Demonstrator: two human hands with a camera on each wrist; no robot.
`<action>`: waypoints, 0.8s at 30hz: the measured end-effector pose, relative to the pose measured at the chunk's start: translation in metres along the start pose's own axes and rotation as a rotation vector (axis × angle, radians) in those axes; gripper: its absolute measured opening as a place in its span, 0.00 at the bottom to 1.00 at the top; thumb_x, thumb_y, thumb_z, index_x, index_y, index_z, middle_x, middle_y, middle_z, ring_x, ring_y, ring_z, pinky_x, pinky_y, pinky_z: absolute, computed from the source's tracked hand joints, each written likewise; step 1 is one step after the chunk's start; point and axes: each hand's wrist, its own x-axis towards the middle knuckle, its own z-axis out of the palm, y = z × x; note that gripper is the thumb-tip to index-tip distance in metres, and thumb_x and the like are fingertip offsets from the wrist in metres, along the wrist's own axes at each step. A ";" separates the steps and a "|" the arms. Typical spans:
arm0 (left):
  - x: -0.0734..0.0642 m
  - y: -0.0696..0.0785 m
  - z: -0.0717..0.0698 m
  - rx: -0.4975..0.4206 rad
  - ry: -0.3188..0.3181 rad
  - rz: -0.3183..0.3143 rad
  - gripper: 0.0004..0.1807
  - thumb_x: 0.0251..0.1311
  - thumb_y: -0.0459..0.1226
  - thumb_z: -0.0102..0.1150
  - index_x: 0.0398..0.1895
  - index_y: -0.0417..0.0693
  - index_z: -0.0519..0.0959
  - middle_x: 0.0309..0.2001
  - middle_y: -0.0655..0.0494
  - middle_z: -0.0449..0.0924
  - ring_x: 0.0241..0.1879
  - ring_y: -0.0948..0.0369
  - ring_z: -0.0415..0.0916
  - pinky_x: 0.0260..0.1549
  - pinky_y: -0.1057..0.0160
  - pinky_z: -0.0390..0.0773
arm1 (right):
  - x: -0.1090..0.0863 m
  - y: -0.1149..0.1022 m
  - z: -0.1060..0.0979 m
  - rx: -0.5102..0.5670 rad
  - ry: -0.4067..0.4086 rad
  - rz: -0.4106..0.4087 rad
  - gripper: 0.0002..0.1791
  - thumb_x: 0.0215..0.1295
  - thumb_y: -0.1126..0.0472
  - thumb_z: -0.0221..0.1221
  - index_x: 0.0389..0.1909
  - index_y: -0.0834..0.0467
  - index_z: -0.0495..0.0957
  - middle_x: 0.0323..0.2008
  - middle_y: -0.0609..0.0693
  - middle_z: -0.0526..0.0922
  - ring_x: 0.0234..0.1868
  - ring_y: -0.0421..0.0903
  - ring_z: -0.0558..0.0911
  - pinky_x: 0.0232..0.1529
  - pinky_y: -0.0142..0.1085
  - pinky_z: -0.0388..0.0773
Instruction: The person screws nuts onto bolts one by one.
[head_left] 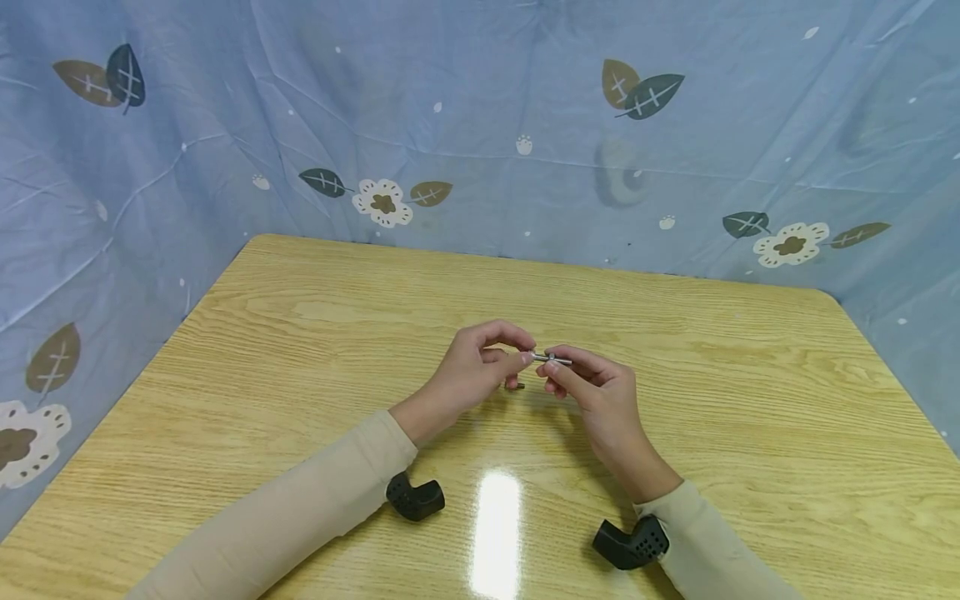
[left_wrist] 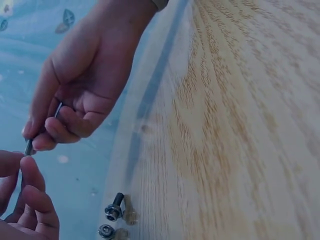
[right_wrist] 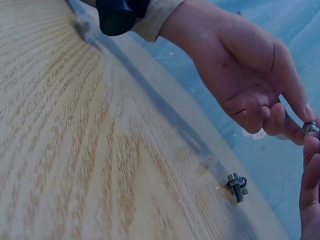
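Observation:
Both hands meet over the table around a slim metal bolt. My left hand pinches its left end between thumb and index finger. On the other side, my right hand pinches the bolt farther along with thumb and fingertips, its end reaching toward the palm. In the left wrist view the bolt's thin shank passes the right hand. The right wrist view shows ridged metal hardware at the left hand's fingertips. Fingers hide part of the bolt.
Beneath the hands, a dark bolt with a collar lies on the wooden table, with a second bolt head beside it. Black wrist cameras sit on the left sleeve and right sleeve. A blue patterned curtain hangs behind.

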 end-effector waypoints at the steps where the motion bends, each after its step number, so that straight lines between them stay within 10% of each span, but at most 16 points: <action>1: 0.000 0.000 0.000 0.001 -0.001 0.003 0.10 0.66 0.36 0.58 0.48 0.46 0.79 0.43 0.49 0.79 0.32 0.39 0.75 0.24 0.64 0.68 | 0.000 0.000 0.000 -0.001 0.000 0.001 0.19 0.65 0.66 0.61 0.50 0.77 0.74 0.30 0.43 0.88 0.28 0.38 0.84 0.33 0.32 0.82; 6: -0.001 0.001 -0.001 0.014 -0.004 0.024 0.10 0.64 0.35 0.60 0.48 0.51 0.79 0.37 0.37 0.79 0.35 0.35 0.75 0.22 0.65 0.66 | 0.000 0.000 0.000 0.004 0.000 0.001 0.18 0.65 0.66 0.61 0.50 0.76 0.75 0.30 0.43 0.88 0.28 0.38 0.84 0.33 0.31 0.82; 24: 0.001 0.003 0.000 -0.011 0.004 -0.035 0.10 0.66 0.36 0.57 0.48 0.43 0.79 0.42 0.49 0.80 0.33 0.35 0.73 0.20 0.64 0.67 | 0.002 -0.001 0.000 0.011 0.001 0.008 0.18 0.65 0.66 0.61 0.49 0.77 0.75 0.29 0.43 0.88 0.28 0.38 0.84 0.33 0.32 0.82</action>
